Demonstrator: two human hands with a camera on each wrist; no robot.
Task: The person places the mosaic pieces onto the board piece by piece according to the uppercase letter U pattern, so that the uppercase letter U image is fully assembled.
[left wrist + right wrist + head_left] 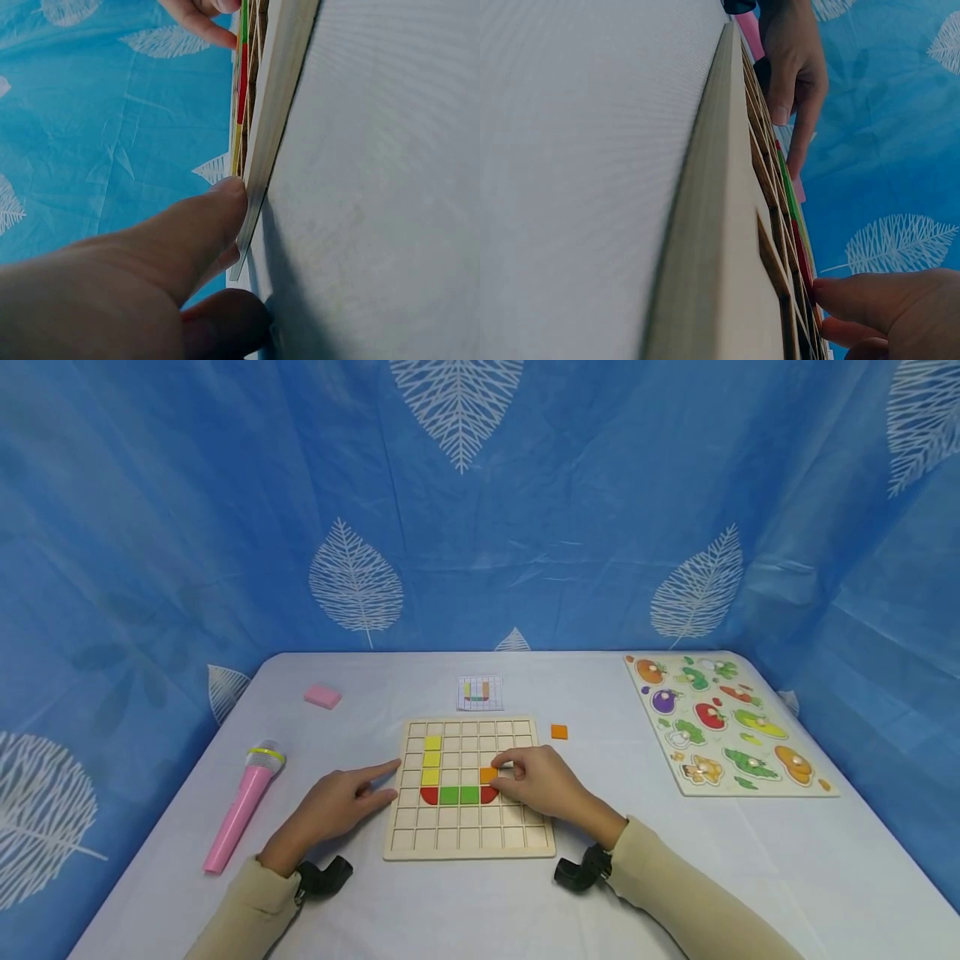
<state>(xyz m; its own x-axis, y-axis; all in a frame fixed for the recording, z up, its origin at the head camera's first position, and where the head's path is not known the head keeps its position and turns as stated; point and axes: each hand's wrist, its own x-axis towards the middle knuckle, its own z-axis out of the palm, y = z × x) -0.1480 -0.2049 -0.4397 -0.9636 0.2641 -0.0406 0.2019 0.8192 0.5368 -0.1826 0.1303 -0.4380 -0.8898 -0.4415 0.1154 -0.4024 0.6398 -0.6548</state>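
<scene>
A wooden grid board (pixel 468 852) lies on the table with a U-like pattern of tiles. Several yellow square tiles (pixel 431 759) run up its left side. Two green square tiles (pixel 459 795) sit between red rounded pieces (pixel 429 796) at the bottom. Thumb and index finger of my right hand (pixel 546 783) pinch an orange square tile (pixel 487 774) at the cell just above the right red piece. My left hand (pixel 337 803) touches the board's left edge with extended fingers; in the left wrist view its thumb (pixel 217 206) is against the wooden side.
A loose orange tile (pixel 558 732) lies right of the board. Behind the board is a small pattern card (pixel 480 692). A pink block (pixel 322 697) and a pink toy microphone (pixel 243 810) are at left; a vegetable peg puzzle (pixel 720 727) is at right.
</scene>
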